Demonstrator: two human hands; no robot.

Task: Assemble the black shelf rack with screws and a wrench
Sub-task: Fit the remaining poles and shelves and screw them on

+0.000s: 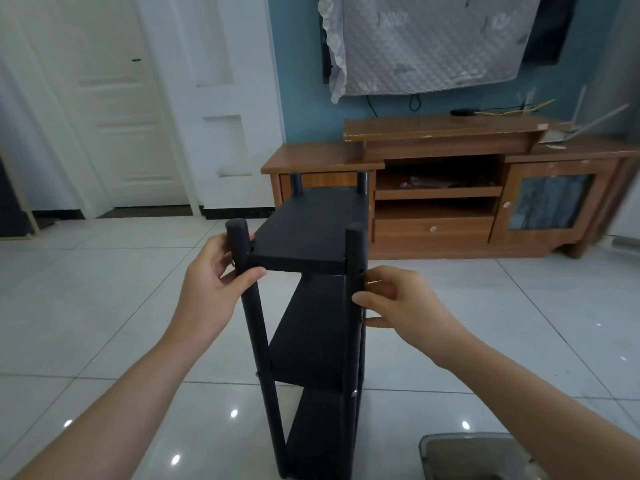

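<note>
Standing upright on the floor (104,306), the black shelf rack (311,334) has its posts vertical. L hand (211,285) curls its fingers (252,273) round the front-left post (254,323) just under the top shelf (304,230), w/ a screw (233,263) beside them. R hand (398,303) pinches the front-right post (355,251) just below the top shelf, directly under an empty hole (361,271), so it is the nearer hand for that hole.

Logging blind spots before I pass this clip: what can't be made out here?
Head view only.
- Feet of the black shelf rack: cut off by the bottom edge.
- Inside of the grey container: cut off by that edge, blurred.
- The screw by the left hand: partly hidden by the post.
- The hole above the right hand: too dark to show any screw.
</note>
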